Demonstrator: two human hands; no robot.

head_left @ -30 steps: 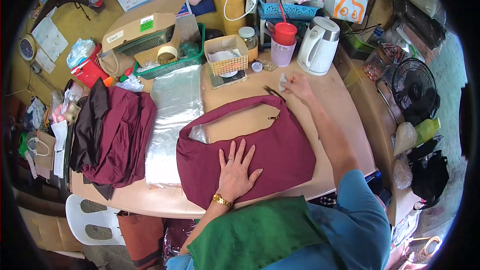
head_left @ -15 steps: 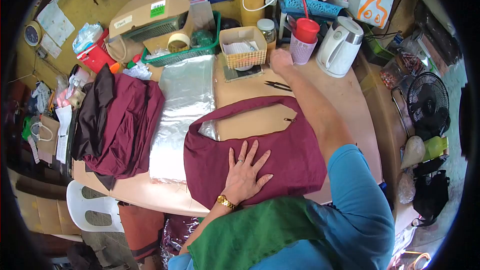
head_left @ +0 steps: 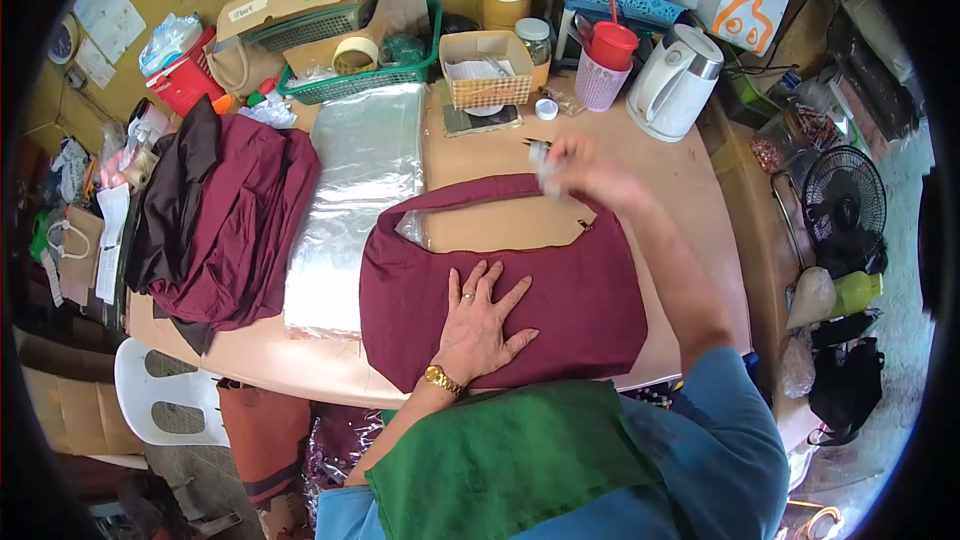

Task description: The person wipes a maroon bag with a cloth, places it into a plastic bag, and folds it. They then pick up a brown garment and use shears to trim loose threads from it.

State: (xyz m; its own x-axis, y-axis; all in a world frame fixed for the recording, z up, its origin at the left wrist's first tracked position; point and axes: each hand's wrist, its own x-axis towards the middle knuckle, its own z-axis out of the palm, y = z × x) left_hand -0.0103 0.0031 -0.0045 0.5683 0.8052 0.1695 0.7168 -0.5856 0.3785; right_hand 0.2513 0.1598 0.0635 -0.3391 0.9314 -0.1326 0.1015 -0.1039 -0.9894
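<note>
A maroon fabric shoulder bag (head_left: 570, 305) lies flat on the table, its strap arching away from me and a zipper pull near the right end of the opening. My left hand (head_left: 478, 325) rests open on the bag's front with its fingers spread. Above the strap's right side is my right hand (head_left: 590, 175), blurred by motion and closed on a small whitish, translucent thing (head_left: 547, 170) whose kind I cannot make out. Just behind it, the dark snips (head_left: 535, 143) are mostly hidden by that hand.
Folded maroon and dark cloth (head_left: 240, 220) lies left, beside a stack of clear plastic sheets (head_left: 360, 170). At the back stand a woven basket (head_left: 487, 80), a lidded jar (head_left: 535, 40), a lilac cup (head_left: 602, 80) and a white kettle (head_left: 672, 85). A small white round thing (head_left: 546, 109) lies near the basket.
My right hand has come back from beside the lilac cup toward the bag's strap, now with a small whitish thing in it. My left hand stays flat on the bag. The view has shifted slightly.
</note>
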